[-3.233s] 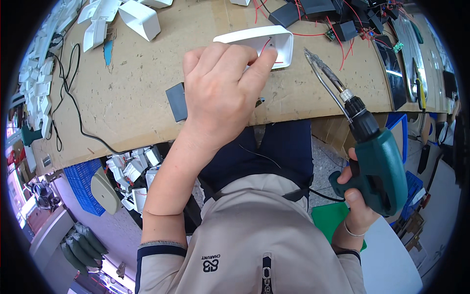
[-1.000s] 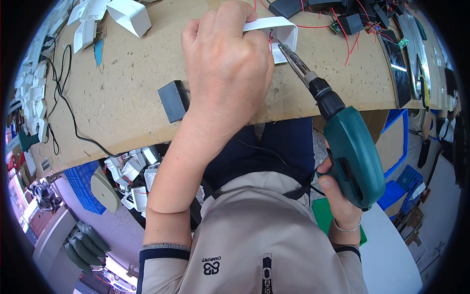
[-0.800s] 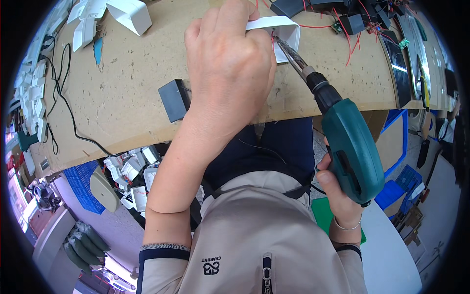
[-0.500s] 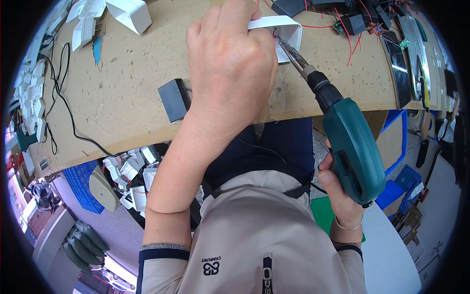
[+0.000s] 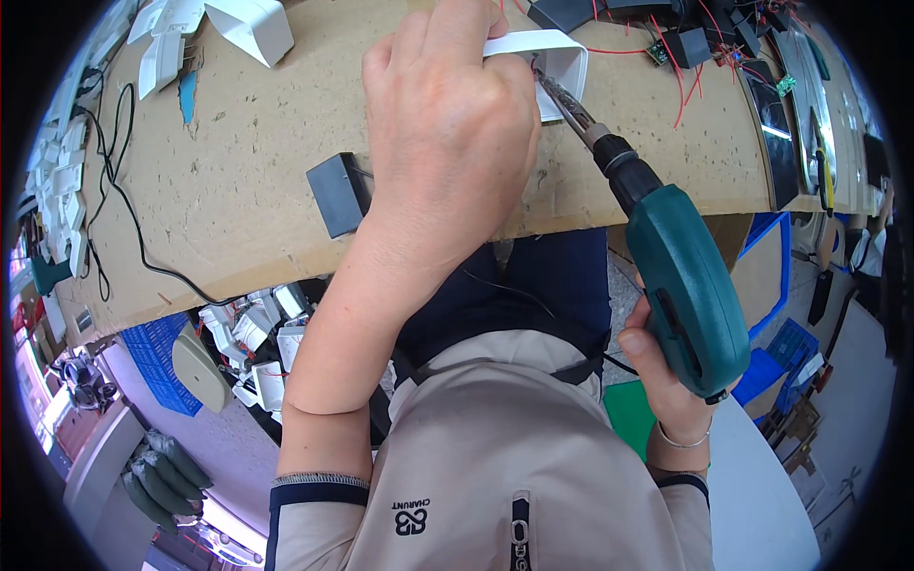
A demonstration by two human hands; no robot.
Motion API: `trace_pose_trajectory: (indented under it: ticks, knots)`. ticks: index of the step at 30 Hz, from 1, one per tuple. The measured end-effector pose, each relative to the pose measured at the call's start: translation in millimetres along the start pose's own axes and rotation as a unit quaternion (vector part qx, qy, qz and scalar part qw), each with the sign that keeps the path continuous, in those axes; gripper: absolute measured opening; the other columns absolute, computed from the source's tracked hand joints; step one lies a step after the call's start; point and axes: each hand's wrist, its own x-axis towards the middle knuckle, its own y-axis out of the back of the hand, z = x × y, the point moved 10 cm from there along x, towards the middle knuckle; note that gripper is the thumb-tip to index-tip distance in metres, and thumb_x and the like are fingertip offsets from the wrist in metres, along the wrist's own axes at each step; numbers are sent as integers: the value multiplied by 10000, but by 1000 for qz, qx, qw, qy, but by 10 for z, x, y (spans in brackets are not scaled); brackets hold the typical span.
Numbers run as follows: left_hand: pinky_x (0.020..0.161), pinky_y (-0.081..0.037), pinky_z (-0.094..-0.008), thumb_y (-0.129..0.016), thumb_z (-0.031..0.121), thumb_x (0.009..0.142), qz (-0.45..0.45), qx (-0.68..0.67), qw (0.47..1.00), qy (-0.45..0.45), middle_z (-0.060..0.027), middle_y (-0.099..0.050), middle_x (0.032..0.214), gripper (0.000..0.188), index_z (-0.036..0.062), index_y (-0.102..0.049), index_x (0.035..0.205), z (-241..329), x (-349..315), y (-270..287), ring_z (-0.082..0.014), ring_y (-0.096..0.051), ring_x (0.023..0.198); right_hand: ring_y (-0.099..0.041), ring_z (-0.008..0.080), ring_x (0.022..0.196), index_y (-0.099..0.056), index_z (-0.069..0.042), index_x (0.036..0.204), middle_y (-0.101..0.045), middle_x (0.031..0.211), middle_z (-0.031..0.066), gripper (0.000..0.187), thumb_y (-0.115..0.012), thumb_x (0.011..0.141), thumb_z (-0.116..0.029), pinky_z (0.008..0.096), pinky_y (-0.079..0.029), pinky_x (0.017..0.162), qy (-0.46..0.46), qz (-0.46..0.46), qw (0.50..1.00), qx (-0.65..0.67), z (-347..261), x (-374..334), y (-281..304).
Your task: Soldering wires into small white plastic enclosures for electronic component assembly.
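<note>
My left hand (image 5: 452, 133) is closed over the left side of a white plastic housing (image 5: 569, 68) near the far middle of the table; most of its fingertips are hidden. In my right hand (image 5: 666, 381) is a dark green soldering gun (image 5: 687, 285) with a black collar, gripped by its handle. Its long metal tip (image 5: 571, 107) slants up and left into the open side of the housing. What the tip touches inside is partly hidden by my left hand. A small black box (image 5: 337, 195) lies on the table left of my left wrist.
White housings (image 5: 252, 29) stand at the far left of the worn table (image 5: 248, 190), where a black cable (image 5: 119, 162) runs. Black boxes with red wires (image 5: 685, 48) lie at the far right. Below the table's left edge is a bin of white parts (image 5: 257, 333).
The soldering gun's body has shifted very slightly in my right hand's grip, with its tip still inside the housing. My left hand stays nearly in place.
</note>
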Motion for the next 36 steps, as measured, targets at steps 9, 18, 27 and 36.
trace_pose_trajectory:
  ticks: [9, 18, 27, 36]
  knots:
    - [709, -393, -427, -642, 19, 685, -24, 16, 1000, 7, -145, -557, 952, 87, -6, -582, 742, -22, -45, 6, -324, -535, 849, -615, 305, 1109, -468, 47, 1322, -593, 1238, 205, 698, -818, 740, -114, 365, -503, 922, -27, 1, 999, -16, -66, 13, 14]
    - [708, -391, -427, -644, 21, 684, -214, 109, 966, 97, -144, -556, 950, 94, -5, -567, 731, -125, 45, -263, -323, -534, 844, -616, 312, 1109, -466, 46, 1326, -593, 1237, 212, 724, -832, 721, -112, 367, -502, 926, 9, 3, 1000, -15, -120, 14, 36]
    - [685, -387, -426, -631, 13, 695, -220, 110, 964, 105, -138, -555, 938, 70, -7, -571, 725, 99, 312, -183, -318, -533, 818, -618, 294, 1102, -470, 56, 1320, -595, 1234, 205, 737, -844, 711, -120, 358, -503, 919, -1, 4, 1000, -25, -137, -17, 125]
    - [678, -386, -426, -630, 12, 692, -218, 124, 962, 107, -136, -553, 928, 64, -6, -574, 716, 74, 284, -149, -314, -535, 811, -602, 279, 1126, -460, 62, 1328, -588, 1248, 195, 721, -827, 730, -101, 352, -478, 951, -49, 12, 999, -1, -140, -40, 126]
